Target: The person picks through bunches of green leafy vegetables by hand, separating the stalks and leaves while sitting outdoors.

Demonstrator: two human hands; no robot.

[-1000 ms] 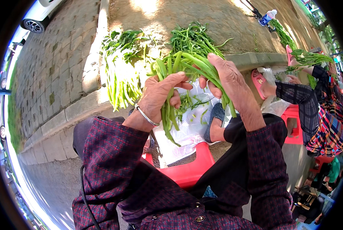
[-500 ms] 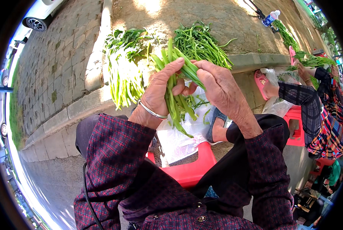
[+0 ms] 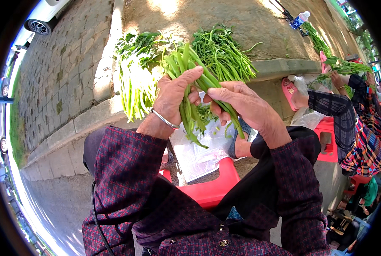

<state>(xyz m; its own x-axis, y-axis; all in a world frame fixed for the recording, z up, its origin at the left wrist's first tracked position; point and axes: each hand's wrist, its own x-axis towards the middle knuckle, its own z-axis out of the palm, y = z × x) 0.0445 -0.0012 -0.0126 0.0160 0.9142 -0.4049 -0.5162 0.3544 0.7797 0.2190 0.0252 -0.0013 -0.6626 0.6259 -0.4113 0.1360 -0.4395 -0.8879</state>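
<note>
Clamping a bundle of long green stems [image 3: 189,81], the left hand [image 3: 173,94] has its fingers wrapped tight around the middle of the stalks, thumb across the front, so the grip is closed on the greens. A silver bangle [image 3: 165,119] sits on that wrist. Just beside it the right hand [image 3: 237,100] pinches a few stems of the same bundle between thumb and fingertips, also closed, the two hands nearly touching. The stalks stick up above the left grip and hang down below it, over a white plastic bag [image 3: 199,149] that lies on a red stool [image 3: 211,187]. Beyond the hands, two loose heaps of leafy greens [image 3: 135,72] lie on a stone kerb [image 3: 88,115] and the bare ground behind it. Well off to the right of the grip, another person in a checked sleeve [image 3: 335,106] handles more greens [image 3: 344,68]. Both of the person's own forearms wear dark red checked sleeves [image 3: 122,170].
</note>
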